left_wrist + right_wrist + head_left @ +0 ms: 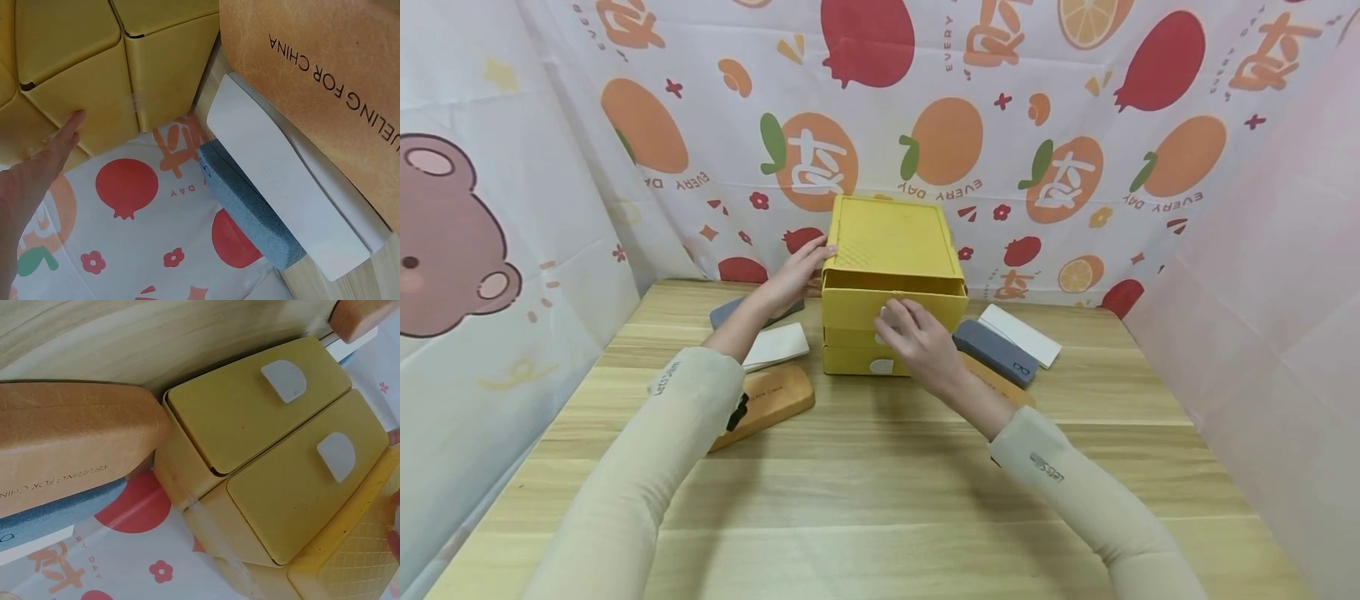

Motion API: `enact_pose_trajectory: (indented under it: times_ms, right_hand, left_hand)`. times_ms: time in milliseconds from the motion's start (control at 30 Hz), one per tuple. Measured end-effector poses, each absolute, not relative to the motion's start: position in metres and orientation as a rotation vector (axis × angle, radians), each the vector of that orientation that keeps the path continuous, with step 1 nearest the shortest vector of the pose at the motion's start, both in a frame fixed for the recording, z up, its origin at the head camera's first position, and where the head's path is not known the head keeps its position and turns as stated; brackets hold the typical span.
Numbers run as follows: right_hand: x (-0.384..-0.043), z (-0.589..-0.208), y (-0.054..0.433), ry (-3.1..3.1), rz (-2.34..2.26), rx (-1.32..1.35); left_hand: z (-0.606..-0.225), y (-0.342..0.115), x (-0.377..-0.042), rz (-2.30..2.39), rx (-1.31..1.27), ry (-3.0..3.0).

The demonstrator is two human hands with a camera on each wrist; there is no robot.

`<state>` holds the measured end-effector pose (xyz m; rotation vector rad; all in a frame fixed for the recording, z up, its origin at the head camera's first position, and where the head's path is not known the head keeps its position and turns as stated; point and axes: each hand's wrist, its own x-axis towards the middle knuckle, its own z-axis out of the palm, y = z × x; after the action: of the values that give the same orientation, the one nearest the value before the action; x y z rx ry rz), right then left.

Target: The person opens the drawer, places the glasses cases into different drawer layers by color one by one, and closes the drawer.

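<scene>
- The yellow drawer unit (891,237) stands at the far middle of the desk (880,500), close to the curtain (880,104).
- Its top drawer (853,310) juts toward the near side, leaving a dark slot under the flat top panel; the two lower drawers sit flush.
- The right hand (921,342), fingers bent and almost closed, pinches the top drawer at its front.
- The left hand (795,277), fingers extended, rests against the unit's left side, grasping nothing.
- The unit looks smooth and boxy, with rounded corners, a raised grid texture and half-round white handles (882,366).
- Left of it, just beside: a leathery tan case (775,398), then a smooth white case (778,343) and a fabric-like blue-grey case (726,314) farther back.
- On the right, a tan case (1000,383), blue-grey case (996,352) and white case (1021,335) lie close together, narrowing that side.
- Wood-grain surface stretches from the unit's front toward the near side, beneath both forearms.
</scene>
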<state>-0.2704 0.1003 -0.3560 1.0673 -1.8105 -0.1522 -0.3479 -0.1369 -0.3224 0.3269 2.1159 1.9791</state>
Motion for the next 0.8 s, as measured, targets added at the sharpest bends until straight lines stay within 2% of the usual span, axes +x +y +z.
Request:
enact_pose_trajectory:
  times_ms: [400, 800]
  right_hand:
    - [-0.263, -0.356, 0.102, -1.776, -0.137, 1.065]
    - [-0.247, -0.356, 0.106, -1.808, -0.139, 1.098]
  left_hand:
    - [-0.304, -0.134, -0.330, 1.956, 0.339, 2.094]
    - [-0.324, -0.135, -0.349, 2.012, 0.304, 2.079]
